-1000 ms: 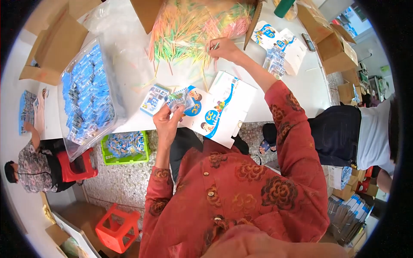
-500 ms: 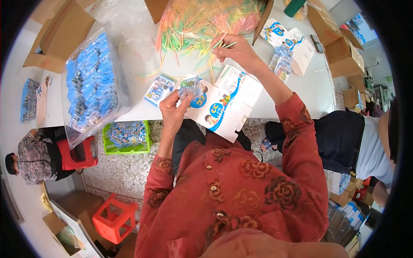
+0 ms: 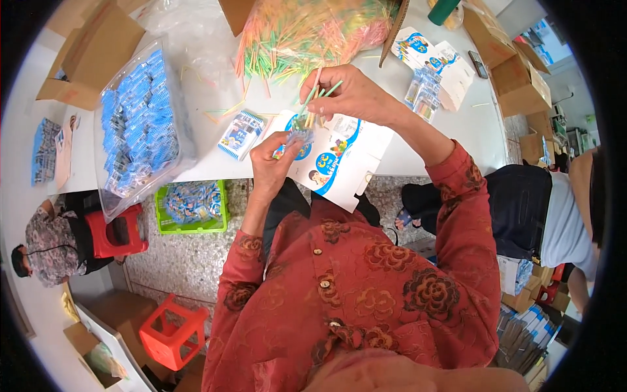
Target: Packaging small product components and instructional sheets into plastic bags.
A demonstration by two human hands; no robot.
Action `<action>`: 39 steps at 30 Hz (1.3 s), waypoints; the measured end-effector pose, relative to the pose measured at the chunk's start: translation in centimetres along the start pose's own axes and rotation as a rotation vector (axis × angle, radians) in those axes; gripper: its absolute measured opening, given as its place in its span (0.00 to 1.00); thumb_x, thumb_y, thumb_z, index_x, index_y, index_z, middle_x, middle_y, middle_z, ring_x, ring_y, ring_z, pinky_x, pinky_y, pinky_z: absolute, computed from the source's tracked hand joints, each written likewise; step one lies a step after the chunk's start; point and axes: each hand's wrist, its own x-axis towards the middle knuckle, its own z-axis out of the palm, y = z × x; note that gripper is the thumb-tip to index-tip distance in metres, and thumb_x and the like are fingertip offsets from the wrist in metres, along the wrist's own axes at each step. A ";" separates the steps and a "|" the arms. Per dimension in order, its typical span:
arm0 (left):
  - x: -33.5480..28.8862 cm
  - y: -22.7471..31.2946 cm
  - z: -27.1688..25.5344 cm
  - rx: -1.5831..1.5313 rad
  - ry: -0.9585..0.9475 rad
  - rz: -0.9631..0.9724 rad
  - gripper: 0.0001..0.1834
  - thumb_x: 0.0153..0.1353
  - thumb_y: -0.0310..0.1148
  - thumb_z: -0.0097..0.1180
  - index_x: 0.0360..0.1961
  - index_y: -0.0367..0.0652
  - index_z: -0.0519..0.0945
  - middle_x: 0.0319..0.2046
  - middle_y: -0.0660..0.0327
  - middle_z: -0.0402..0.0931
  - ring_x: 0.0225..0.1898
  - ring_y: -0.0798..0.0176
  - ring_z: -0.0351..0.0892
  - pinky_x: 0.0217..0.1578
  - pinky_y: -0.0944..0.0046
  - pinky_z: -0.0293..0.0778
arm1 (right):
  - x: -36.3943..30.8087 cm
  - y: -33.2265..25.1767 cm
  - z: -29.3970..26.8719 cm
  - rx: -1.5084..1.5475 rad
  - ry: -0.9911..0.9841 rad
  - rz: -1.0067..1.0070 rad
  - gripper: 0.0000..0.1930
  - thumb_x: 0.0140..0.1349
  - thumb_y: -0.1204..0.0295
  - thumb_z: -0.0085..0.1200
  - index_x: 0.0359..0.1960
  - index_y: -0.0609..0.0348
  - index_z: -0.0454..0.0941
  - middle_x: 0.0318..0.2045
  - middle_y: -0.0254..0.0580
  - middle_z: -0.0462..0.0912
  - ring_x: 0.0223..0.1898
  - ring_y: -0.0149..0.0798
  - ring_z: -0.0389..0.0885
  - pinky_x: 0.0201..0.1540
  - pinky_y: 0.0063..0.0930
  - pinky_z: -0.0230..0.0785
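Between the thumb and fingers of my left hand (image 3: 269,163) is a small clear packet (image 3: 302,134) with blue edging. Just above it, my right hand (image 3: 349,95) pinches several thin coloured straws (image 3: 312,98) in green, yellow and pink. Their lower ends meet the top of the packet; whether they are inside it I cannot tell. Below both hands a white and blue printed flat carton (image 3: 356,160) lies on the table. A filled blue-and-white packet (image 3: 241,134) lies to the left of my left hand.
A big bag of coloured straws (image 3: 307,39) sits in an open box at the back. On the left lies a clear bag of blue packets (image 3: 140,124). A green crate (image 3: 225,208) stands below the table edge. Another person (image 3: 522,209) is at the right.
My right hand has come down and left from the straw bag with the straws, to the packet. My left hand has shifted slightly right with the packet.
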 end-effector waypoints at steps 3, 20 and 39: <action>-0.1 0.0 0.0 0.018 -0.001 0.017 0.07 0.54 0.24 0.58 0.33 0.32 0.80 0.31 0.59 0.79 0.32 0.72 0.75 0.33 0.73 0.69 | 0.1 -0.1 0.0 -0.016 -0.003 -0.005 0.08 0.54 0.74 0.54 0.34 0.63 0.77 0.26 0.35 0.77 0.22 0.24 0.74 0.26 0.18 0.67; -0.2 0.4 0.4 -0.299 0.039 -0.167 0.07 0.55 0.24 0.58 0.35 0.33 0.80 0.31 0.65 0.78 0.31 0.75 0.72 0.34 0.74 0.68 | -0.9 -0.5 1.2 -0.336 0.044 -0.285 0.06 0.52 0.76 0.54 0.33 0.62 0.76 0.30 0.34 0.80 0.31 0.29 0.78 0.33 0.23 0.72; 0.6 0.4 0.3 0.195 -0.014 0.162 0.08 0.53 0.25 0.58 0.34 0.32 0.79 0.33 0.55 0.79 0.33 0.66 0.76 0.37 0.69 0.70 | 0.7 -1.7 -0.6 -0.277 -0.102 0.037 0.07 0.56 0.71 0.56 0.31 0.60 0.75 0.22 0.29 0.74 0.22 0.20 0.69 0.23 0.16 0.62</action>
